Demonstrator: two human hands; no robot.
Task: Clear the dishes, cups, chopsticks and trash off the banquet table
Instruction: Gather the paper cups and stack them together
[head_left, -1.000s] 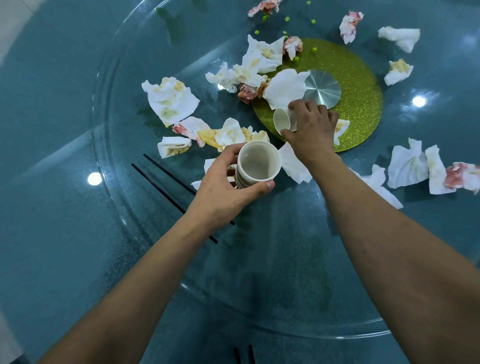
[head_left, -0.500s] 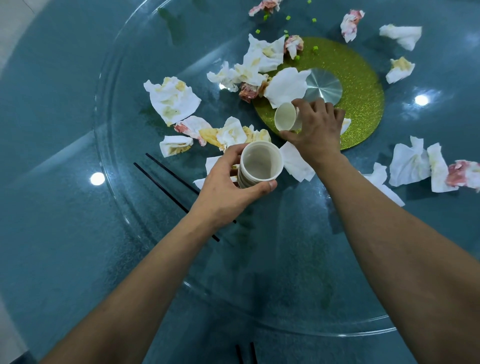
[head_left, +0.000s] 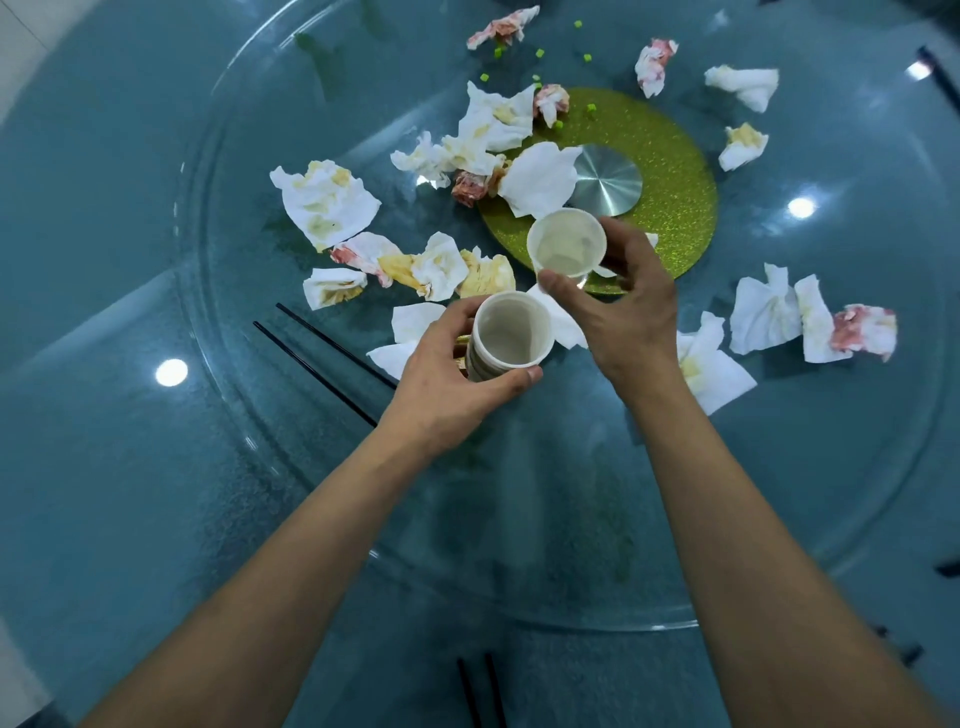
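My left hand grips a stack of white paper cups just above the glass turntable. Held tilted a little above and to the right of the stack is a single white paper cup, its mouth facing me, with my right hand curled round it. A pair of black chopsticks lies on the glass left of my left hand. Another pair of chopsticks shows at the bottom edge. Several crumpled, stained napkins are scattered across the turntable.
A green glitter disc with a metal hub sits at the turntable's middle. Small green food bits lie near the far napkins. More napkins lie to the right of my right hand. The dark glass table surrounds the turntable.
My right hand has lifted the single cup off the green disc and brought it nearer, toward the stack. My left hand with the stack has stayed put.
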